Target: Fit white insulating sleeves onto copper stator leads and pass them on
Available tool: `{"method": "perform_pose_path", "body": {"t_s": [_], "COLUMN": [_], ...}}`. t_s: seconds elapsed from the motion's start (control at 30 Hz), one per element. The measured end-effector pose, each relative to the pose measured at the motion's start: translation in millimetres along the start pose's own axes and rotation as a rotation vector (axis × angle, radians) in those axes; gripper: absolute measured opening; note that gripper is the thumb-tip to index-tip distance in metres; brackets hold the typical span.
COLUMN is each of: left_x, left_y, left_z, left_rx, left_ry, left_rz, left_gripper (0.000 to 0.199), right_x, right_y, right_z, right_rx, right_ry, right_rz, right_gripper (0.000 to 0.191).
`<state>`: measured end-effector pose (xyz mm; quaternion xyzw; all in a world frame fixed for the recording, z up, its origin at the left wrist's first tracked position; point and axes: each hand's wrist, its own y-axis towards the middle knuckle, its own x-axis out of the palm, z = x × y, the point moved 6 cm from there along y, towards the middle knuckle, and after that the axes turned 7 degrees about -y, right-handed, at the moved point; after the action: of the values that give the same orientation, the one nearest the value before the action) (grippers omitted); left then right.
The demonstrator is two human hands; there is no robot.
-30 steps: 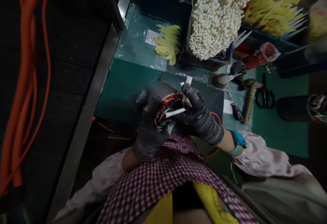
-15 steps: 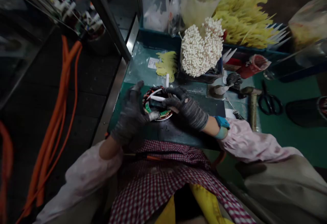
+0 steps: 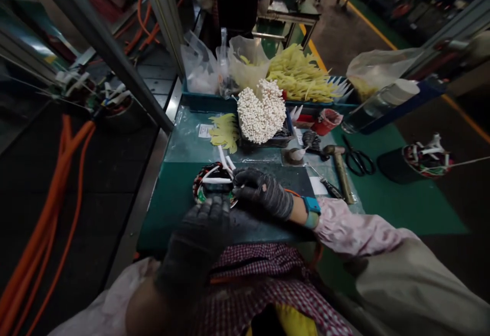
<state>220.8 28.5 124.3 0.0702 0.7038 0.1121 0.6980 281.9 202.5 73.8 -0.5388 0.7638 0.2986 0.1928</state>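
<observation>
A round motor stator (image 3: 198, 181) lies on the green bench, with dark red and black windings around its rim and a green patch at its near side. White sleeves (image 3: 216, 180) cross its opening and stick up at the back. My right hand (image 3: 264, 190), in a worn grey glove, has its fingers bent together at the stator's right edge; what they pinch is hidden. Gloved in dark grey, my left hand (image 3: 201, 234) is somewhat blurred, its fingers stretched side by side toward the stator's near rim. Whether they touch it is unclear.
Behind the stator are yellow strips (image 3: 224, 132) and a box of white-tipped pieces (image 3: 262, 114). A hammer (image 3: 342, 175), scissors (image 3: 359, 160) and a screwdriver (image 3: 331, 188) lie to the right, near another wound stator (image 3: 424, 160). Orange cables (image 3: 63, 198) hang at left. A person (image 3: 233, 4) stands beyond.
My view has tilted up, showing more of the room. My left hand has come off the stator's left side to its near side. More white sleeves now stand up beside my right fingers.
</observation>
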Motion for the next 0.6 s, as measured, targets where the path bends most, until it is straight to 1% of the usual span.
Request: {"method": "perform_pose_path", "body": {"t_s": [0.07,0.1,0.13,0.17,0.2,0.23,0.27,0.33,0.37,0.4,0.47,0.53,0.6], "left_x": [-1.1,-0.1,3.1,7.5,12.7,17.6,22.2,30.9,35.2,39.7,47.8,51.8,52.6], "left_y": [-14.2,-19.7,-23.6,-25.9,-26.9,-27.3,-27.3,-26.8,-26.0,-24.4,-19.8,-16.3,-14.9], "left_z": [-5.3,-9.9,-15.5,-20.6,-24.0,-25.6,-25.6,-23.0,-21.1,-19.6,-18.8,-20.5,-24.4], "left_rx": [0.076,0.094,0.087,0.068,0.044,0.019,-0.01,-0.081,-0.106,-0.118,-0.111,-0.069,-0.054], "left_ry": [-0.001,-0.019,-0.061,-0.108,-0.145,-0.163,-0.164,-0.134,-0.133,-0.15,-0.209,-0.255,-0.266], "left_rz": [0.11,0.153,0.175,0.195,0.22,0.269,0.33,0.458,0.505,0.526,0.523,0.53,0.56], "left_gripper": [0.049,0.049,0.048,0.048,0.047,0.045,0.042,0.033,0.028,0.025,0.023,0.023,0.023], "right_x": [-9.1,-20.2,-35.7,-55.0,-76.7,-97.6,-115.1,-137.8,-144.0,-147.6,-150.1,-150.3,-149.2], "right_y": [0.7,0.8,0.8,0.6,-0.4,-1.9,-2.8,-0.2,3.2,7.4,16.2,22.1,23.5], "right_z": [0.7,4.0,9.9,18.2,28.3,38.8,48.8,66.5,74.2,81.1,91.0,94.0,90.2], "right_rx": [-0.122,-0.162,-0.171,-0.142,-0.082,-0.015,0.041,0.108,0.132,0.15,0.172,0.178,0.158], "right_ry": [-0.058,-0.13,-0.221,-0.316,-0.397,-0.473,-0.54,-0.663,-0.717,-0.757,-0.775,-0.777,-0.768], "right_rz": [-0.019,0.012,0.076,0.171,0.292,0.407,0.49,0.564,0.574,0.574,0.561,0.545,0.502], "right_gripper": [0.018,0.016,0.015,0.015,0.017,0.018,0.018,0.015,0.013,0.013,0.013,0.013,0.012]}}
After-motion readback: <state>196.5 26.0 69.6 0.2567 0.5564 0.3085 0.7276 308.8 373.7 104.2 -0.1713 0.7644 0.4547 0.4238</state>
